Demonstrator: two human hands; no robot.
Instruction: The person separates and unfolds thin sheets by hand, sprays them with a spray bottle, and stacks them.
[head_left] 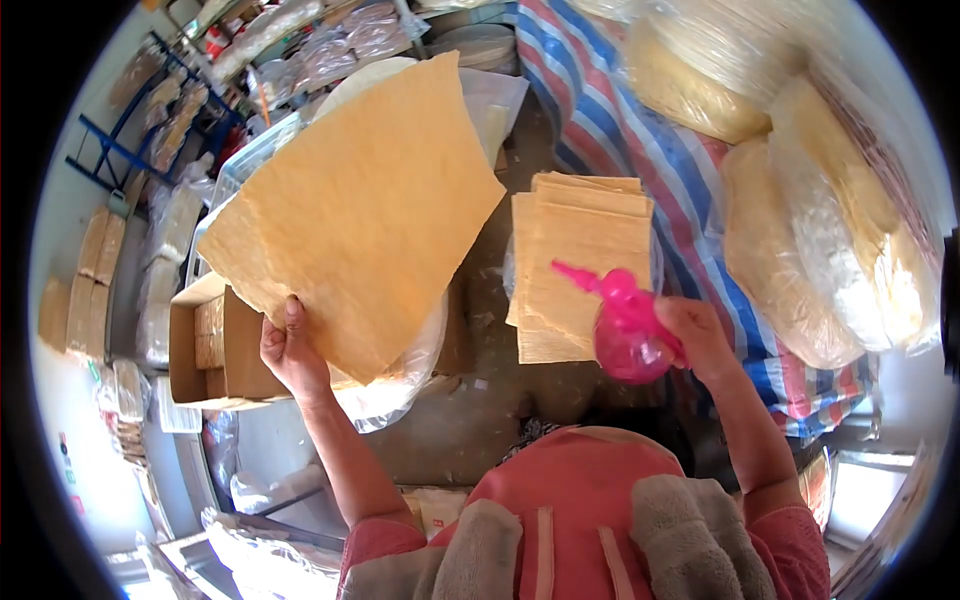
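My left hand pinches the lower left edge of a large tan sheet, thumb on top. The sheet is held up, tilted, with uneven edges, and its material I cannot tell for certain. In my right hand is a pink spray bottle with a see-through body, its nozzle pointing left toward the sheet. Below and behind the bottle lies a stack of similar tan sheets, its layers slightly out of line. Fingers of the right hand are partly hidden behind the bottle.
A cardboard box with tan bundles stands at left. Red, white and blue striped sheeting runs down the right, beside large plastic-wrapped bundles. A clear plastic bin sits behind the held sheet. A blue metal rack stands far left.
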